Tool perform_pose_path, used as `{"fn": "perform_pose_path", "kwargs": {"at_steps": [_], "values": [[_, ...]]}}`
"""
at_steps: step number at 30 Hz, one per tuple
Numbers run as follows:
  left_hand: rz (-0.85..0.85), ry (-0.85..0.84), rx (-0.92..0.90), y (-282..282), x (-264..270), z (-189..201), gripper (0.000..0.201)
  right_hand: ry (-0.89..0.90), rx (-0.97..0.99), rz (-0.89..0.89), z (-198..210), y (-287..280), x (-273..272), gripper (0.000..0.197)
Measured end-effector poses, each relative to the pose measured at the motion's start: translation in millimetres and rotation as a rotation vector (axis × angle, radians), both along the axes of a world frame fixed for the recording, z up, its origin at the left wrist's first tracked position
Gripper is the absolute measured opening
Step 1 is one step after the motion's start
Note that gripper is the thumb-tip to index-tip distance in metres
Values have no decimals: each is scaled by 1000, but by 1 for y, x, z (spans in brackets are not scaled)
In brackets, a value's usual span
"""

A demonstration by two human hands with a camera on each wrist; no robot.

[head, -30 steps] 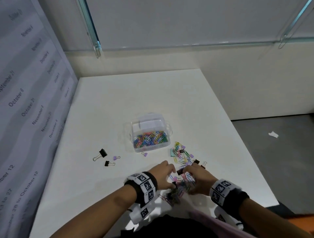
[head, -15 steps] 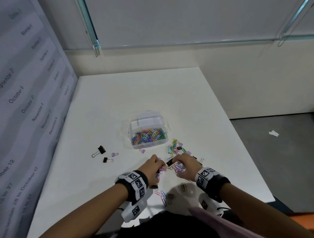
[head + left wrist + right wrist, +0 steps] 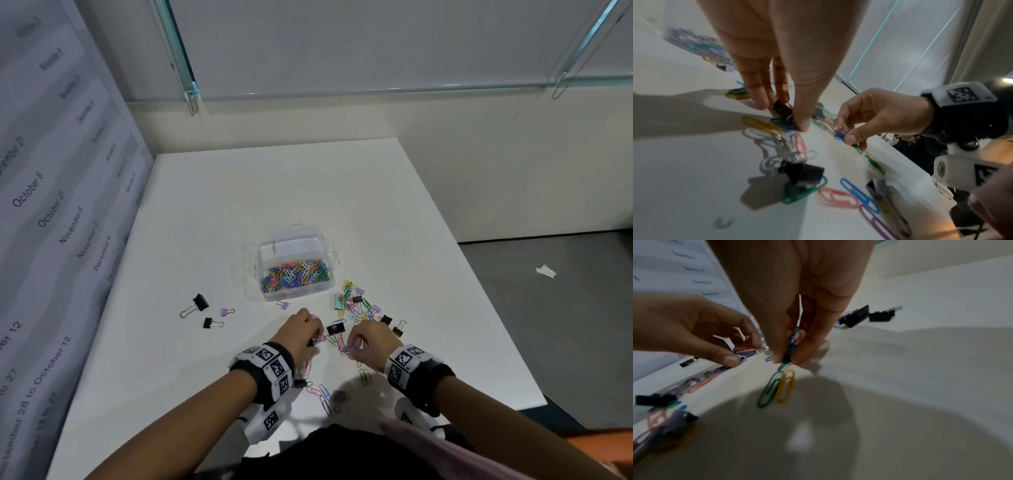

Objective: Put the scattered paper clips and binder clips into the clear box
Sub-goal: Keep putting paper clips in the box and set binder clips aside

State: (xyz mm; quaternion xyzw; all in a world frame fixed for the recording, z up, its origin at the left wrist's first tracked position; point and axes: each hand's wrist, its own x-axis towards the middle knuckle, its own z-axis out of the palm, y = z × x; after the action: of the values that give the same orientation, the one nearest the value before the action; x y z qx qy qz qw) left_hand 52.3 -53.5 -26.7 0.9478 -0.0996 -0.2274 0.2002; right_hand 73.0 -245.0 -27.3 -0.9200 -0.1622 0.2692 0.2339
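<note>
Left hand [image 3: 301, 334] pinches a black binder clip [image 3: 782, 108]; right hand [image 3: 371, 341] pinches paper clips [image 3: 792, 344]; lift both gently, carry over the clear box [image 3: 294, 294].

A white table [image 3: 239, 212] is standing against a pale wall [image 3: 342, 41], a dated banner [image 3: 51, 171] hanging left, grey floor [image 3: 565, 325] showing right.

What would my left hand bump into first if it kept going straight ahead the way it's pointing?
Probably the purple binder clip lying just in front of the clear box; the left hand points roughly toward it, though depth is hard to judge.
</note>
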Motion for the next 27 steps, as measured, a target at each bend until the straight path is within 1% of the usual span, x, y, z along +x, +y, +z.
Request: {"fn": "perform_pose_path", "kwargs": {"at_steps": [2, 5, 8, 11, 15, 19, 22, 24, 25, 27], "values": [[19, 1, -17, 2, 2, 1, 31, -6, -15, -1, 1, -3, 1, 7], [75, -2, -37, 8, 4, 5, 28, -6, -38, -36, 7, -6, 4, 14], [152, -28, -83, 13, 6, 9, 31, 3, -58, -52, 17, -9, 12, 19], [258, -17, -132, 19, 6, 13, 36, 16, -75, -29, 29, -6, 25, 22], [354, 51, -189, 30, 5, 12, 41, -28, -45, -17, 47, 11, 48, 18], [365, 66, -211, 33, 5, 14, 42, -116, 14, 2, 64, 35, 71, 14], [388, 77, -273, 39, 5, 14, 45, -183, 109, -51, 72, 52, 84, 12], [423, 86, -337, 43, 6, 13, 44, -200, 168, -103, 72, 60, 88, 15], [446, 81, -361, 45, 6, 14, 41, -201, 170, -99, 71, 62, 87, 18], [477, 53, -384, 50, 6, 15, 35, -205, 137, -25, 64, 64, 81, 22]]}}
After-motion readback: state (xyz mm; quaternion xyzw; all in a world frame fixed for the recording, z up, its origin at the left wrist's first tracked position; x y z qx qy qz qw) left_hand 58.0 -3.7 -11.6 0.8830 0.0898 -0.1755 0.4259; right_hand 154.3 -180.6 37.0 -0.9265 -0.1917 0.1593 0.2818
